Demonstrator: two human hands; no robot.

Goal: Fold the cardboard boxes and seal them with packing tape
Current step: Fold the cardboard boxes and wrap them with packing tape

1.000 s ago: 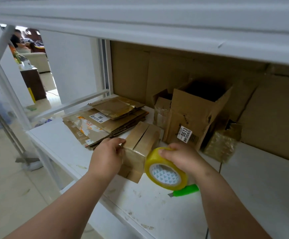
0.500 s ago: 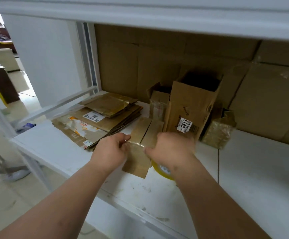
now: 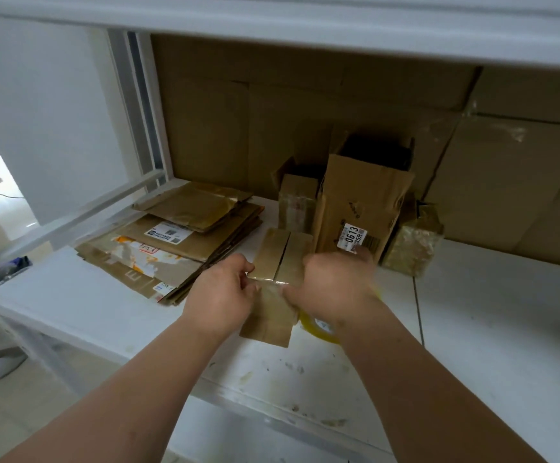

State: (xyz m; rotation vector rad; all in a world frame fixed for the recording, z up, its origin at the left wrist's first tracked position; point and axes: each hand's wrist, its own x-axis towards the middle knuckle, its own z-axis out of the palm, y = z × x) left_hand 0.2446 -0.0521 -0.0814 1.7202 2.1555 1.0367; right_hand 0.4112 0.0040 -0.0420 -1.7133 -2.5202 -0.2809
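Observation:
A small brown cardboard box [image 3: 283, 255] stands on the white shelf [image 3: 104, 305], its top flaps closed with a seam down the middle. My left hand [image 3: 220, 292] pinches the end of a clear tape strip [image 3: 266, 283] at the box's near top edge. My right hand [image 3: 333, 282] lies over the yellow packing tape roll [image 3: 318, 327], gripping it against the box's near right side. Most of the roll is hidden under that hand and wrist.
A stack of flattened cardboard boxes [image 3: 178, 242] lies to the left. Behind stand a tall open box with a 0613 label [image 3: 362, 202], a smaller box [image 3: 297, 202] and a tape-wrapped parcel [image 3: 412, 245]. Cardboard sheets line the back wall. An upper shelf [image 3: 338, 25] hangs overhead.
My right hand has swung the tape roll from the front of the box in to its near right side. Both hands now meet at the box's near top edge, with tape between them.

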